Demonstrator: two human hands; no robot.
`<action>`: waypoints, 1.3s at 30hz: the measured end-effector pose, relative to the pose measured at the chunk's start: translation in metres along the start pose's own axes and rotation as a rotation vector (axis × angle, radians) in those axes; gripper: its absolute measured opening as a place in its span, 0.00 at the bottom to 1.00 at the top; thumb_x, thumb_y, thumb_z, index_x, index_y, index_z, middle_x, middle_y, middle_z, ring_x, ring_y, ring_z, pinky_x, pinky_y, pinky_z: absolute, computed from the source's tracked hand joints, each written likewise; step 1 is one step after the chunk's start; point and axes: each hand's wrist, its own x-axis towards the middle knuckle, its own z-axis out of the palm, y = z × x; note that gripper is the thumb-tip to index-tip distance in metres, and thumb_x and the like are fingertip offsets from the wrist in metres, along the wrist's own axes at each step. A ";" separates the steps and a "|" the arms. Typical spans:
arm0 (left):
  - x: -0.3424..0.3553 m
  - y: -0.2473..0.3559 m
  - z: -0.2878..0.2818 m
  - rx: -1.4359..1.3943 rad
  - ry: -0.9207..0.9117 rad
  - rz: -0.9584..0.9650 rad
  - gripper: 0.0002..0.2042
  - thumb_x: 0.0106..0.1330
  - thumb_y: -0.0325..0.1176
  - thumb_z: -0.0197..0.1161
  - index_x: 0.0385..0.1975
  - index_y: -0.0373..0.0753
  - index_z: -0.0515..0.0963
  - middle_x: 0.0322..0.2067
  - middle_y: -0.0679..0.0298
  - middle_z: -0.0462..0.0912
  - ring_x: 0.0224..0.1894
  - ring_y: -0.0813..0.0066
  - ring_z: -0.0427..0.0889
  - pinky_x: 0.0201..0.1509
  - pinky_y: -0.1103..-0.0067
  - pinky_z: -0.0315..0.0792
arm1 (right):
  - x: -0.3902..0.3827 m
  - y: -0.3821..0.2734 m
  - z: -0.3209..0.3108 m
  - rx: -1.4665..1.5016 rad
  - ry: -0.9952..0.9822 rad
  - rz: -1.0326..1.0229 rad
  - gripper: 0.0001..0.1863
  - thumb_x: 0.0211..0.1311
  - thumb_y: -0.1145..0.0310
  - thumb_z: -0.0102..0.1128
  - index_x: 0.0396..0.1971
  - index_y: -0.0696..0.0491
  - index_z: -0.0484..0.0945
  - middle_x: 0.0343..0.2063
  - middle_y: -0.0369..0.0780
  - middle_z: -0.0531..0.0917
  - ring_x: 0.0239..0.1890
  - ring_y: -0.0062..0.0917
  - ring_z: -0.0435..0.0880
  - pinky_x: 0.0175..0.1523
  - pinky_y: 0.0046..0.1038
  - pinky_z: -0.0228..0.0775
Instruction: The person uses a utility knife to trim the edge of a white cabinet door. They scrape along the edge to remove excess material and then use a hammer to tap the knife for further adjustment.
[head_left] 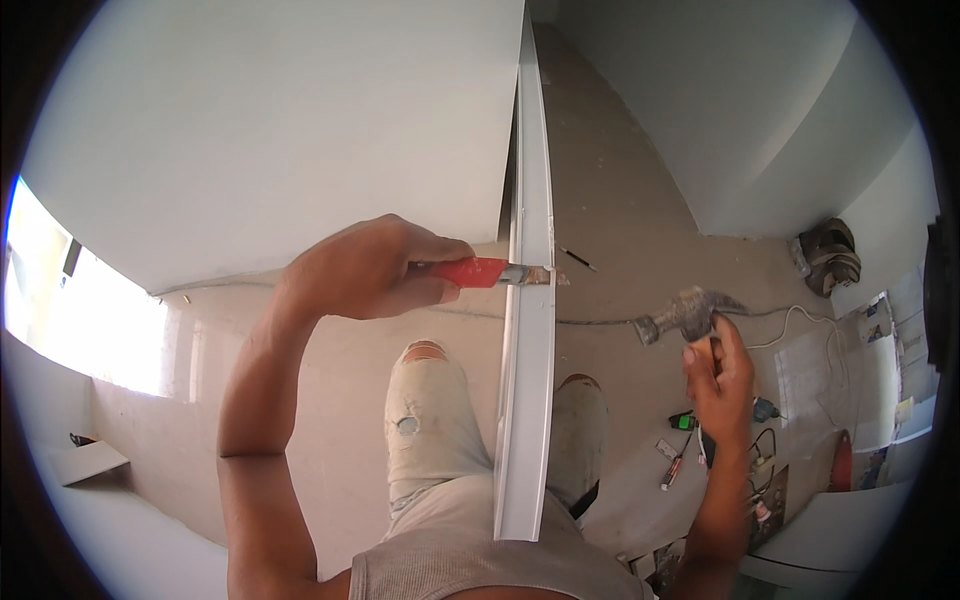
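Note:
My left hand (365,265) is closed around the red handle of a chisel (475,272). Its flat, worn metal blade lies across the narrow edge of a long white panel (528,380), the tip reaching the panel's right side, where the edge looks chipped. My right hand (722,385) grips a claw hammer (690,315) by its wooden handle, raised to the right of the panel and apart from the chisel. The panel stands upright between my legs, its near end close to my torso.
A pencil-like dark stick (578,259) lies on the floor beyond the panel. On the right are a screwdriver (672,472), a green-and-black tool (683,421), a dark bag-like bundle (830,258) and a cable (590,322) crossing the floor. White walls rise on both sides.

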 end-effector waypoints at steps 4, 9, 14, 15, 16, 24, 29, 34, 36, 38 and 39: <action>0.004 0.004 -0.006 0.058 -0.056 -0.047 0.20 0.66 0.33 0.66 0.57 0.37 0.82 0.41 0.51 0.89 0.38 0.52 0.87 0.46 0.66 0.77 | 0.039 -0.045 -0.003 0.007 -0.200 -0.015 0.09 0.73 0.66 0.60 0.39 0.56 0.75 0.20 0.31 0.73 0.19 0.12 0.70 0.25 0.20 0.64; 0.009 0.008 -0.011 0.082 -0.126 -0.094 0.22 0.68 0.35 0.66 0.61 0.37 0.79 0.45 0.51 0.88 0.44 0.54 0.86 0.50 0.66 0.76 | 0.091 -0.069 0.002 0.007 -0.435 0.014 0.15 0.74 0.65 0.59 0.26 0.53 0.69 0.17 0.32 0.71 0.14 0.12 0.68 0.19 0.21 0.62; 0.015 -0.002 -0.012 0.040 -0.137 -0.060 0.23 0.69 0.36 0.65 0.63 0.37 0.77 0.48 0.52 0.87 0.48 0.57 0.85 0.53 0.67 0.75 | 0.121 -0.082 0.022 -0.063 -0.487 0.044 0.20 0.73 0.62 0.62 0.22 0.53 0.67 0.15 0.30 0.67 0.15 0.14 0.66 0.20 0.25 0.62; 0.017 0.000 -0.014 0.069 -0.175 -0.095 0.23 0.69 0.38 0.66 0.64 0.41 0.77 0.50 0.55 0.87 0.49 0.59 0.86 0.55 0.67 0.76 | 0.124 -0.082 0.024 -0.080 -0.486 0.045 0.20 0.73 0.62 0.62 0.22 0.53 0.67 0.15 0.30 0.67 0.15 0.14 0.66 0.20 0.25 0.62; 0.021 0.005 -0.018 0.098 -0.212 -0.129 0.24 0.70 0.40 0.67 0.65 0.44 0.77 0.51 0.58 0.87 0.50 0.61 0.86 0.57 0.67 0.77 | 0.128 -0.081 0.025 -0.089 -0.504 0.037 0.20 0.73 0.62 0.62 0.21 0.53 0.67 0.15 0.30 0.67 0.15 0.14 0.66 0.20 0.25 0.62; 0.022 -0.003 -0.014 0.069 -0.211 -0.155 0.25 0.70 0.41 0.68 0.67 0.47 0.76 0.57 0.61 0.85 0.56 0.63 0.84 0.63 0.68 0.76 | 0.138 -0.072 0.038 -0.059 -0.486 0.017 0.18 0.71 0.64 0.63 0.21 0.55 0.72 0.14 0.31 0.68 0.14 0.15 0.64 0.19 0.25 0.62; 0.019 -0.005 -0.013 0.064 -0.205 -0.176 0.26 0.70 0.41 0.68 0.67 0.46 0.75 0.57 0.62 0.85 0.57 0.62 0.84 0.63 0.68 0.77 | 0.137 -0.071 0.038 -0.072 -0.642 0.018 0.17 0.71 0.64 0.63 0.23 0.55 0.74 0.15 0.31 0.69 0.14 0.15 0.65 0.19 0.25 0.63; 0.022 -0.007 -0.013 0.053 -0.217 -0.150 0.25 0.71 0.41 0.68 0.67 0.46 0.75 0.55 0.61 0.85 0.55 0.63 0.85 0.61 0.67 0.77 | 0.141 -0.068 0.035 -0.080 -0.607 0.039 0.17 0.71 0.62 0.64 0.24 0.55 0.75 0.15 0.31 0.70 0.13 0.15 0.66 0.19 0.25 0.64; 0.021 -0.008 -0.013 0.064 -0.212 -0.152 0.25 0.71 0.41 0.67 0.67 0.46 0.75 0.54 0.61 0.86 0.54 0.63 0.85 0.61 0.68 0.77 | 0.138 -0.071 0.035 -0.114 -0.697 0.012 0.17 0.72 0.62 0.64 0.24 0.55 0.76 0.15 0.31 0.70 0.13 0.15 0.66 0.19 0.25 0.64; 0.020 -0.009 -0.012 0.073 -0.206 -0.153 0.24 0.71 0.41 0.67 0.66 0.46 0.76 0.54 0.62 0.86 0.54 0.63 0.85 0.60 0.68 0.77 | 0.142 -0.066 0.036 -0.049 -0.690 0.016 0.16 0.72 0.62 0.63 0.24 0.55 0.76 0.15 0.31 0.71 0.13 0.15 0.66 0.19 0.25 0.65; 0.021 -0.008 -0.011 0.071 -0.213 -0.157 0.24 0.71 0.41 0.67 0.66 0.46 0.76 0.53 0.62 0.86 0.53 0.63 0.85 0.60 0.68 0.77 | 0.144 -0.063 0.035 -0.020 -0.684 0.021 0.16 0.72 0.62 0.63 0.25 0.55 0.77 0.15 0.31 0.71 0.14 0.15 0.66 0.19 0.25 0.65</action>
